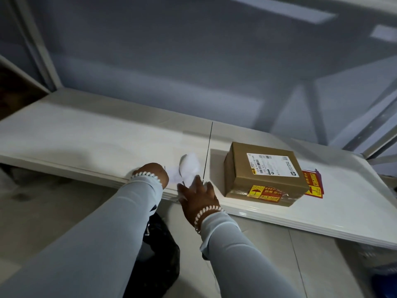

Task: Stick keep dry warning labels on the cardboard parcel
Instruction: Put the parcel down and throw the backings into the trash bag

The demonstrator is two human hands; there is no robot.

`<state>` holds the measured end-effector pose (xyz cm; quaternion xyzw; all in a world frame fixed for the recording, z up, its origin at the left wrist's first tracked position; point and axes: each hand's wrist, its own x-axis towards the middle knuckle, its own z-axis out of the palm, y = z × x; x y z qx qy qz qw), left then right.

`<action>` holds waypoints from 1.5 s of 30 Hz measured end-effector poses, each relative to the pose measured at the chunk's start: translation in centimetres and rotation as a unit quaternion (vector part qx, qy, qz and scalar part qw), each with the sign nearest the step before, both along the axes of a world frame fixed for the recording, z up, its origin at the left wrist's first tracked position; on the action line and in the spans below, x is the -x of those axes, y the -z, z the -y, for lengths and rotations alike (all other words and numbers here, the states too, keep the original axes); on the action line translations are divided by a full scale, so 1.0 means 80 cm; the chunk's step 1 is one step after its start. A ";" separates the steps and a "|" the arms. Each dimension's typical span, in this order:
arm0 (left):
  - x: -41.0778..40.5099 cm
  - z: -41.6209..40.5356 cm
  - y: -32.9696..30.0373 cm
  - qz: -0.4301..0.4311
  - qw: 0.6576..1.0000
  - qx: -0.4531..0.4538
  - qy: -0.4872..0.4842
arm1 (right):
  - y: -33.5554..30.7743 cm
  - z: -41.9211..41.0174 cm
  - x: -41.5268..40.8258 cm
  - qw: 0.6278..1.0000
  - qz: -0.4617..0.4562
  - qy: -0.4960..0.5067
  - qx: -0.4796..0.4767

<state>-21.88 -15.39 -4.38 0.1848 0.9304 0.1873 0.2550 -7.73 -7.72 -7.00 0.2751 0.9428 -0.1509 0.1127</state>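
Note:
A brown cardboard parcel (pixel 264 173) stands on the white table (pixel 86 134), right of centre. It carries a white shipping label on top and a red-and-yellow keep dry label (pixel 264 192) on its front face. More red-and-yellow labels (pixel 312 183) lie on the table behind the parcel's right side. Left of the parcel, both hands meet over curled white backing paper (pixel 189 168). My left hand (pixel 153 172) is bent at the wrist with its fingers hidden. My right hand (pixel 198 195) touches the paper's near edge with fingers spread.
A dark seam (pixel 208 150) splits the tabletop just left of the parcel. A black bag (pixel 160 250) sits on the tiled floor below the table edge, between my arms. Grey wall panels and white frame bars rise behind the table.

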 end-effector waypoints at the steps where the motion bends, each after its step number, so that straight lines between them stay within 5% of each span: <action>1: 0.000 -0.001 0.000 0.003 1.000 -0.005 -0.004 | 0.001 -0.001 0.001 1.000 0.004 -0.005 -0.005; 15: 0.000 -0.005 -0.021 0.038 0.990 -0.108 -0.079 | -0.027 -0.004 0.006 0.981 -0.156 0.082 -0.082; 22: -0.008 -0.003 -0.032 0.203 0.902 -0.337 -0.176 | -0.030 0.007 0.003 0.966 -0.230 -0.078 -0.091; 28: 0.000 0.012 -0.028 0.152 0.913 -0.341 -0.166 | -0.024 0.011 0.005 0.963 -0.232 -0.111 -0.084; 33: 0.018 0.036 -0.017 0.114 0.957 -0.240 -0.119 | -0.017 0.002 0.001 0.982 -0.155 -0.086 -0.070; 37: 0.016 0.059 0.001 0.170 0.985 -0.028 -0.017 | -0.007 -0.005 -0.006 0.989 -0.112 -0.069 -0.074; 39: 0.003 0.070 0.001 0.138 0.987 0.078 0.036 | -0.002 -0.006 -0.006 0.992 -0.099 -0.053 -0.065; 45: -0.002 0.100 0.063 0.099 0.976 0.174 0.088 | 0.008 -0.007 -0.011 0.996 -0.051 -0.048 -0.054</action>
